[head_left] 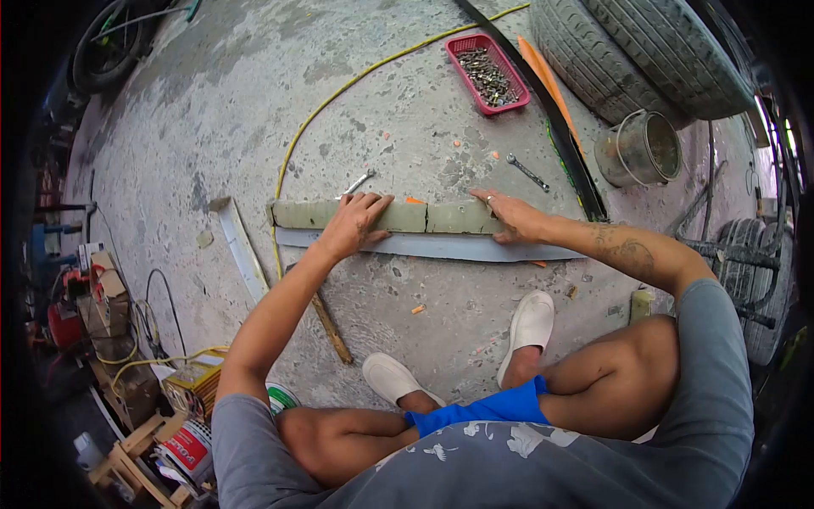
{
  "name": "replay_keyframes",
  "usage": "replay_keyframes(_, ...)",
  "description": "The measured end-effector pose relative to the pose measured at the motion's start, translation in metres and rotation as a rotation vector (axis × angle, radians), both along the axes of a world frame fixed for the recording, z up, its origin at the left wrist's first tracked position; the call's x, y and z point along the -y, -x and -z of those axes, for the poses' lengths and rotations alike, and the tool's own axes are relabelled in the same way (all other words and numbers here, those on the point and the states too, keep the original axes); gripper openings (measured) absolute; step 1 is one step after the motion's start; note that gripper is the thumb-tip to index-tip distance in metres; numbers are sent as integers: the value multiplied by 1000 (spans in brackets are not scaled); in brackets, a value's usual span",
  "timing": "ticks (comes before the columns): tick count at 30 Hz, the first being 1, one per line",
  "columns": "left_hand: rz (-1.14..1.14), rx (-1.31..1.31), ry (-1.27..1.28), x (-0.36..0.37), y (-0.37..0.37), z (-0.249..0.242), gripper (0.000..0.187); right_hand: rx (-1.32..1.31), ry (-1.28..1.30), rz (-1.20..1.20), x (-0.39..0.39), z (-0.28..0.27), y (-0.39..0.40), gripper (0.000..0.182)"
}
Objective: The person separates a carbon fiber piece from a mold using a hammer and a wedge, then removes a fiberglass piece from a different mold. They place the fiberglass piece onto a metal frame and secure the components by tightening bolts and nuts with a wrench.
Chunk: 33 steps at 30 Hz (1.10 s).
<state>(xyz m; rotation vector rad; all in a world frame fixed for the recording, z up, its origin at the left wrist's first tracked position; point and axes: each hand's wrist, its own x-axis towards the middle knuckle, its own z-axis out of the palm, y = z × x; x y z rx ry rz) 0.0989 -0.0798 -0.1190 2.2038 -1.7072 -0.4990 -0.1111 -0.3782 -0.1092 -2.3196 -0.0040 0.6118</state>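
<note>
A long greenish-beige bar [403, 215] lies crosswise on the floor, with a dark crack or joint line near its middle. Along its near side runs a grey-blue strip [441, 248]. My left hand [352, 225] rests on the left half of the bar, fingers over the far edge and thumb on the near side, apart. On the right half lies my right hand [511, 218], a ring on one finger, its fingers spread along the top. Beyond the bar are one wrench [358, 181] near my left hand and another wrench [527, 173] past my right hand.
A pink basket [517, 106] of small metal parts stands beyond. Tyres [623, 51], a bucket [623, 154] and a black strip [560, 127] are at the right. A yellow hose [318, 112] curves across the floor. A hammer-like tool [329, 327] lies nearer, left of my feet.
</note>
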Motion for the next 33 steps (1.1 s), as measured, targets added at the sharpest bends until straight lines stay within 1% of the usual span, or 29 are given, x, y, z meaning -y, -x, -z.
replay_keyframes(4,26,-39,2,0,-4,1,66,39,21,-36,-5,-2,2,93)
replay_keyframes(9,62,-81,3,-4,-4,4,63,116,59,-58,-15,-6,9,82)
replay_keyframes(13,42,-123,18,-14,12,6,63,75,2,-40,-24,-11,25,78)
replay_keyframes(15,97,-121,-1,-13,23,9,64,68,14,-58,-26,-8,42,81)
replay_keyframes(19,83,-138,-42,-12,36,17,65,99,55,-76,-29,-16,57,84)
replay_keyframes(21,118,-158,15,-8,38,23,65,75,90,-85,-28,-22,54,85)
replay_keyframes(22,104,-152,5,-5,40,25,65,82,79,-98,-27,-19,55,85)
replay_keyframes(24,143,-134,168,6,46,32,65,-8,161,-71,-17,-14,62,86)
replay_keyframes(25,143,-135,174,14,50,30,65,-10,167,-72,-11,-11,68,86)
replay_keyframes(27,173,-250,9,29,61,28,65,-116,212,-59,-4,-13,80,87)
replay_keyframes(29,210,-257,27,41,68,24,65,-121,205,-15,-2,-24,94,88)
replay_keyframes(31,232,-296,-42,51,73,25,65,-123,197,33,-1,-30,105,89)
replay_keyframes(33,256,-279,-15,53,70,26,65,-5,266,-47,-1,-27,113,96)
